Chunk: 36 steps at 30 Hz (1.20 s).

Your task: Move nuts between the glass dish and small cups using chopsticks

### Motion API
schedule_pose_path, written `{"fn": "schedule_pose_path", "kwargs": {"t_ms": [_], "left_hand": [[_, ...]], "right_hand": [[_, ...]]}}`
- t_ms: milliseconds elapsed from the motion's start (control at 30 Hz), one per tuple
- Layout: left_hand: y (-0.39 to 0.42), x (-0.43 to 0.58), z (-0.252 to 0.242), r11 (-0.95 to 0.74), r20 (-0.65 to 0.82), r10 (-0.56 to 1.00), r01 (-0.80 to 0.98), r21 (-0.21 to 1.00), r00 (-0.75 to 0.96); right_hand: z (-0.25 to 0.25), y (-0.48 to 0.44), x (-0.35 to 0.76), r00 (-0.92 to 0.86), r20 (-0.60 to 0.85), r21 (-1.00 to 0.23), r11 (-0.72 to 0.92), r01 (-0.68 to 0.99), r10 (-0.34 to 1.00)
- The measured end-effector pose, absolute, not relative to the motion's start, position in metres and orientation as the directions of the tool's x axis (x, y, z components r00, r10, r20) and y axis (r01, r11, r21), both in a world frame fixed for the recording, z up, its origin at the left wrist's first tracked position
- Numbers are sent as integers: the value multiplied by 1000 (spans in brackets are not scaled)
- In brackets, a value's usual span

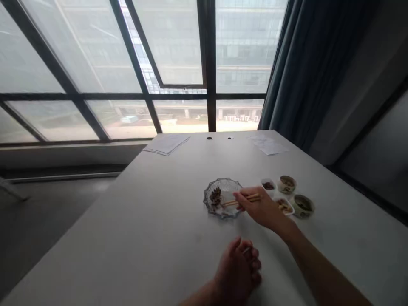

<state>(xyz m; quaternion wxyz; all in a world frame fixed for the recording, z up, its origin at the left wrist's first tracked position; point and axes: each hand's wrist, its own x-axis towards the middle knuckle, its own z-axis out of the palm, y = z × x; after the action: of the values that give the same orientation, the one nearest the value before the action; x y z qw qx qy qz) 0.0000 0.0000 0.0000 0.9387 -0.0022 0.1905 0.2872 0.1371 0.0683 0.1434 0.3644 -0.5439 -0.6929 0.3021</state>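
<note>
My right hand (259, 208) grips a pair of light wooden chopsticks (230, 203), reaching in from the right over a clear glass plate (225, 180) with a scalloped rim. The chopstick tips are at a small heap of dark brown pieces (216, 196) on the plate's left side; whether they pinch a piece I cannot tell. Nearer to me, my left hand (238, 267) rests by the tabletop, fingers curled in, with nothing visible in it. Just beyond my right wrist is a small white dish (291, 212) of pale tan pieces, partly hidden.
Behind that dish are a small white dish (268, 185) with dark bits and two patterned cups (283, 187), (299, 212) with dark contents. Papers (166, 144) lie at the white table's (143, 238) far left, more sheets (269, 145) at far right. Windows and a dark curtain (296, 76) stand beyond.
</note>
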Motion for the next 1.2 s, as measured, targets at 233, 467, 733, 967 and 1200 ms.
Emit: {"fn": "schedule_pose_path", "kwargs": {"t_ms": [233, 467, 733, 967, 1200], "left_hand": [[-1, -1, 1, 840, -340, 534, -531, 109, 774], [-1, 0, 1, 834, -331, 545, -539, 119, 770], [2, -7, -1, 832, -324, 548, -542, 118, 771], [0, -8, -2, 835, -319, 544, -537, 120, 776], [0, -2, 0, 832, -328, 548, -541, 122, 770]], "right_hand": [[150, 60, 140, -118, 190, -831, 224, 509, 975], [180, 47, 175, 149, 346, -805, 211, 555, 926], [185, 51, 228, 463, 461, -700, -11, 714, 757], [178, 57, 233, 472, 403, -679, -89, 728, 784], [183, 56, 230, 411, 417, -611, -85, 787, 811]]}}
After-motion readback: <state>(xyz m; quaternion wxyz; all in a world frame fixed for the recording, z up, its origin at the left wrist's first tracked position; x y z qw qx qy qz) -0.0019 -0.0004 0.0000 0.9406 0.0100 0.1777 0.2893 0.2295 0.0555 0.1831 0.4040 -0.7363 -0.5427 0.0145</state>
